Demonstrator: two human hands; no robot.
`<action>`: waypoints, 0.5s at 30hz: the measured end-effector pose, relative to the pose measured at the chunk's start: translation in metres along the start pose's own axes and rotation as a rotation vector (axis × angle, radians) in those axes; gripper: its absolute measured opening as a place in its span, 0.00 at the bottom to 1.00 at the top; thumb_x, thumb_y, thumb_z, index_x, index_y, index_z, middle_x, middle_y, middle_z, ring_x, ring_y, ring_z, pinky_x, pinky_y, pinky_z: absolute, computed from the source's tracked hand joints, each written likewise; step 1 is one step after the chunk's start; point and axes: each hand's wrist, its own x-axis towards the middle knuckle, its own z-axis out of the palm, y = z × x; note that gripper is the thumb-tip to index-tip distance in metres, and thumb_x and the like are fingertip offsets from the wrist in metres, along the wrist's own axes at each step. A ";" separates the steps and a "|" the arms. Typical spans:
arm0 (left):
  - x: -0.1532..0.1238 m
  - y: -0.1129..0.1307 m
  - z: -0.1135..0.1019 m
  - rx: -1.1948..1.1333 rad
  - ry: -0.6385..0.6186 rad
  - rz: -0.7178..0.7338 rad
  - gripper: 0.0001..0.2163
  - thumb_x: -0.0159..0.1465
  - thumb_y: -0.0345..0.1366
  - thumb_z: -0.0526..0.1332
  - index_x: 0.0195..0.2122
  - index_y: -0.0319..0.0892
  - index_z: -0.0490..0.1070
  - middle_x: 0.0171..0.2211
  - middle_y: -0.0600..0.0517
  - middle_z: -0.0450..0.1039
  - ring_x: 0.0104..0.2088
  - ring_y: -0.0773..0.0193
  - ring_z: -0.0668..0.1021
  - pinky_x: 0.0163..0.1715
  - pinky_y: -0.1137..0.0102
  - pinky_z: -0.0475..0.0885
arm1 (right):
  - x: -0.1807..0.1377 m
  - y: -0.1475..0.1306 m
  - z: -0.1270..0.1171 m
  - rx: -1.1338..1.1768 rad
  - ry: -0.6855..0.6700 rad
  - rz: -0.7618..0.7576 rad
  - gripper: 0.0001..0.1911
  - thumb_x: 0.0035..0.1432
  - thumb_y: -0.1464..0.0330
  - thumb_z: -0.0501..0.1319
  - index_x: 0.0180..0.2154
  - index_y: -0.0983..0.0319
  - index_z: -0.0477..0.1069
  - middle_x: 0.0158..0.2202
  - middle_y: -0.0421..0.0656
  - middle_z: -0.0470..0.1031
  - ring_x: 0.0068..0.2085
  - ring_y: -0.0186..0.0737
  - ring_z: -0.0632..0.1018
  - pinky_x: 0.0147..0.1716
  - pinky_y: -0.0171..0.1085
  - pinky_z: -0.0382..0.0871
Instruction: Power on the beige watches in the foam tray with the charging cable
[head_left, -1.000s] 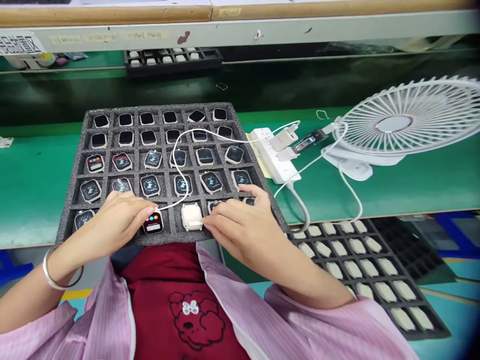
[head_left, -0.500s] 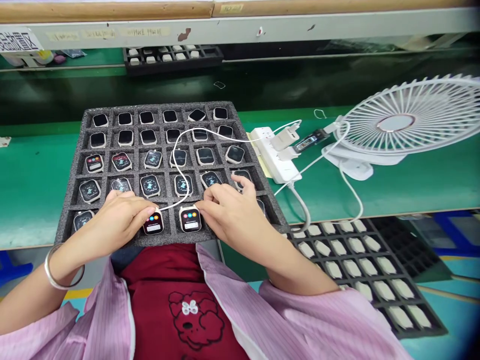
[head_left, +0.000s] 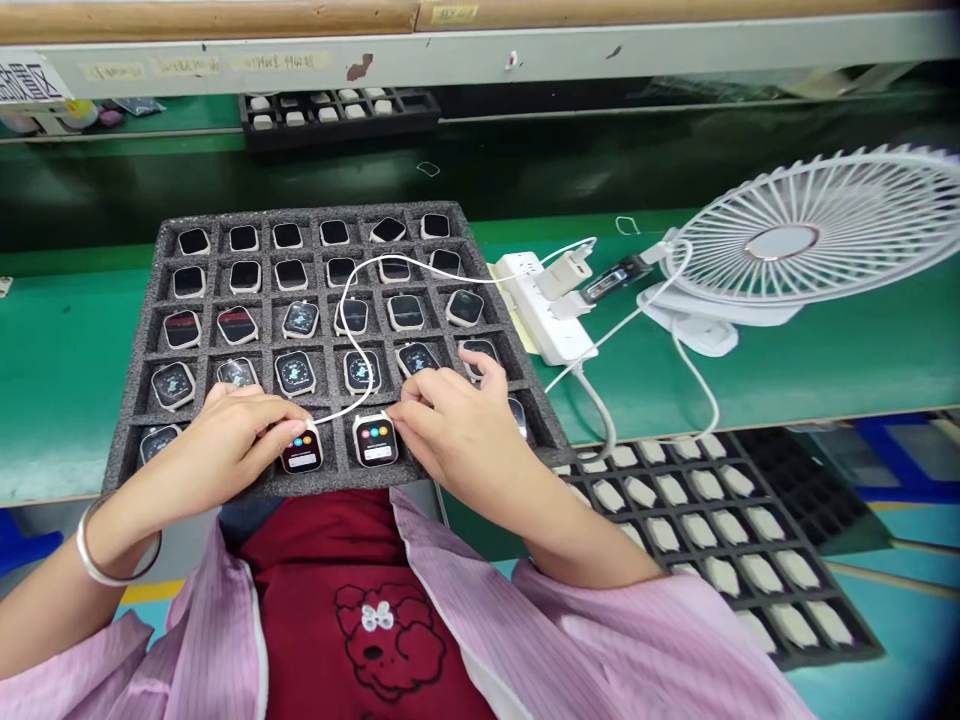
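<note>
Grey foam tray (head_left: pixel 142 400) holds rows of watches. Left hand (head_left: pixel 225 440) pinches the cabled watch (head_left: pixel 301 452) in the front row; right hand (head_left: pixel 450 430) touches the lit watch (head_left: pixel 375 441) beside it, grip unclear. Checking seems in hand; unplugging the white cable (head_left: pixel 343 300) would call for a steady pull.

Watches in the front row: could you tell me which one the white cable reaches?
The white cable ends at the watch under the left hand; its neighbour by the right hand has none.
</note>
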 end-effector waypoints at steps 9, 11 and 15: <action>-0.003 0.009 -0.002 0.022 0.345 -0.090 0.13 0.69 0.46 0.59 0.37 0.44 0.76 0.33 0.53 0.79 0.30 0.61 0.76 0.39 0.63 0.66 | -0.008 -0.004 -0.007 -0.100 0.267 0.159 0.11 0.69 0.73 0.59 0.34 0.58 0.76 0.33 0.39 0.76 0.36 0.39 0.74 0.56 0.49 0.50; -0.011 0.026 -0.002 0.073 0.442 0.062 0.09 0.71 0.41 0.58 0.38 0.46 0.75 0.35 0.53 0.80 0.34 0.60 0.78 0.44 0.61 0.66 | -0.013 0.001 -0.015 -0.037 0.381 0.214 0.08 0.69 0.71 0.60 0.37 0.58 0.76 0.33 0.39 0.76 0.36 0.40 0.76 0.53 0.48 0.56; -0.022 0.060 0.011 -0.022 -0.232 0.579 0.09 0.73 0.31 0.56 0.45 0.52 0.74 0.36 0.57 0.80 0.36 0.67 0.78 0.49 0.68 0.69 | -0.024 0.017 -0.034 0.040 0.713 0.394 0.04 0.69 0.70 0.61 0.39 0.58 0.74 0.34 0.44 0.76 0.37 0.46 0.77 0.43 0.46 0.66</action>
